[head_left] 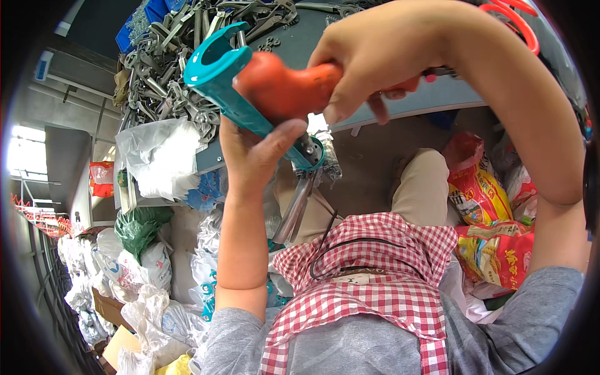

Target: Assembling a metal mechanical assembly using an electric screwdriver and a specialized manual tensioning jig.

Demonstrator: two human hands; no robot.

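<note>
My left hand (250,147) is closed around a teal tool body (234,106), a long trough with a curved, open hook at its upper end. Metal bars (294,209) hang below its lower ring. My right hand (365,62) grips an orange power tool (287,84), blurred by motion. Its rounded body lies over the teal piece, just above my left thumb. From this angle the tool's tip is hidden, and I cannot tell whether it touches the teal piece.
A heap of metal handles (169,75) covers the bench's left side, beside clear plastic bags (165,159). A red coiled hose (519,19) hangs at upper right. Full bags crowd the floor at left, and red-and-yellow sacks (494,250) stand right of my legs.
</note>
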